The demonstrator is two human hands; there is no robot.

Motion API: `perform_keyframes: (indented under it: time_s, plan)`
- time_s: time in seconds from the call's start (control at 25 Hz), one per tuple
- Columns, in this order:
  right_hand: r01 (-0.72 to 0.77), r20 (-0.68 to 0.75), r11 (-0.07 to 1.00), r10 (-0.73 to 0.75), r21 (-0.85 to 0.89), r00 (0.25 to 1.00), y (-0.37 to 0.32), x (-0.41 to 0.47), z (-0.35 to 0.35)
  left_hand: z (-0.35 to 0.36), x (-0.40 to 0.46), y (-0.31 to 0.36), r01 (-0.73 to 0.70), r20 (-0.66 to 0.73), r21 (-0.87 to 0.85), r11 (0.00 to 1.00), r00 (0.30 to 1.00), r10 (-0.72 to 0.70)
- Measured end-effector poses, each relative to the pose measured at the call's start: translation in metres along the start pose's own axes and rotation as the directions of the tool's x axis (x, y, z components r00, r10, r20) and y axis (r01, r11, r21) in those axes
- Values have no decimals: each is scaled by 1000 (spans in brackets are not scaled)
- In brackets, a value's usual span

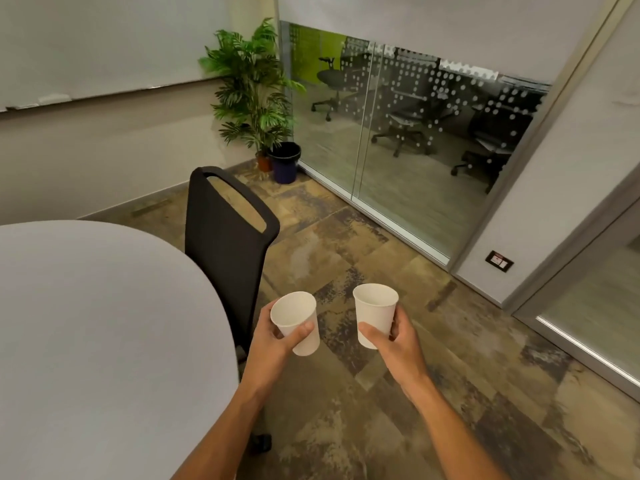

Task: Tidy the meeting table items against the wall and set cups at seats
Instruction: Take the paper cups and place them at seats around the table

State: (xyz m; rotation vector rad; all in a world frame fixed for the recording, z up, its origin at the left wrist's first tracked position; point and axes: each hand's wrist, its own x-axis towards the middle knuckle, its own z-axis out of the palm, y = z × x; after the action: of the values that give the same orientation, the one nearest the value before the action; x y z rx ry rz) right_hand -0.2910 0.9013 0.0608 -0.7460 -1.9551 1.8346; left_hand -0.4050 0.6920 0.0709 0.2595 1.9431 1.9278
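Note:
My left hand (273,336) grips a white paper cup (298,322), thumb across its side, held over the floor just right of the table. A second white paper cup (375,313) is gripped by my right hand (394,341), a little higher and to the right. Both cups are upright and look empty. The round grey meeting table (97,341) fills the lower left; nothing shows on the part in view. A black mesh-backed chair (225,244) stands tucked against the table's right edge, just left of my left hand.
A potted palm (252,88) and a dark blue bin (285,161) stand in the far corner. A glass partition (398,133) runs along the right, with a door frame (571,306) beyond. A whiteboard (104,39) hangs on the back wall. Patterned carpet floor (346,244) lies between.

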Motion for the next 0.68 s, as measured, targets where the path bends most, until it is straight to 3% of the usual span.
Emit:
perform_keyframes:
  time_s: [0.2, 0.44, 0.68]
  plan:
    - [2, 72, 1000, -4, 25, 997, -1, 126, -8, 40, 104, 11, -2, 21, -9, 1000, 1000, 3]
    - [41, 207, 999, -44, 17, 977, -14, 308, -30, 107, 249, 25, 11, -72, 6, 1000, 997, -10]
    - [40, 251, 999, -37, -6, 967, -55, 477, -37, 143, 374, 54, 2, -222, -34, 999, 975, -10]
